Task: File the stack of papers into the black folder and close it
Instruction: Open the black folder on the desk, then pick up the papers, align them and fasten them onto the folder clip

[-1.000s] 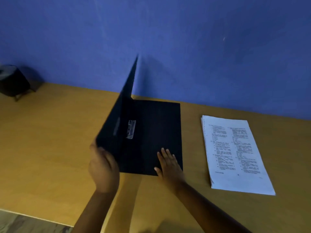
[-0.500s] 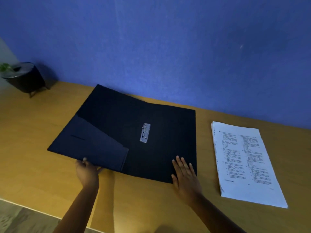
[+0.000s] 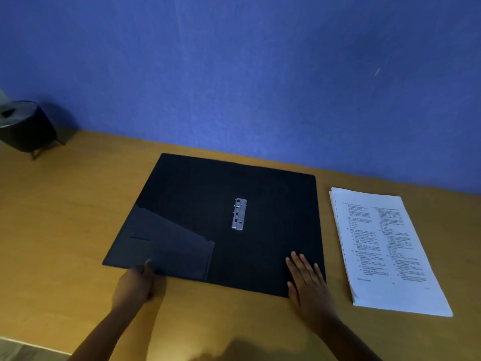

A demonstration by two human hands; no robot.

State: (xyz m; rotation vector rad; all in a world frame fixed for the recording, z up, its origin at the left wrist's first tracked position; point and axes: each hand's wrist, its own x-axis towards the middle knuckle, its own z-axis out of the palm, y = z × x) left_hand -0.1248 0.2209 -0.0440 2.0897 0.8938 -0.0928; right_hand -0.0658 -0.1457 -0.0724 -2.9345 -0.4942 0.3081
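Observation:
The black folder (image 3: 197, 194) lies open and flat on the wooden table (image 3: 65, 217), with a metal clip (image 3: 239, 214) near its spine and a slanted pocket on the left cover. My left hand (image 3: 136, 284) pinches the near edge of the left cover, thumb on top. My right hand (image 3: 308, 281) rests flat, fingers spread, on the folder's near right corner. The stack of printed white papers (image 3: 385, 251) lies to the right of the folder, apart from it and untouched.
A dark round pot on small legs (image 3: 24, 128) stands at the far left against the blue wall (image 3: 234, 74). The table's near edge (image 3: 31, 345) shows at the bottom left.
The left cover swung from upright down to the left until it lay flat on the table, with my left hand at its near edge. My right hand stayed on the near right corner.

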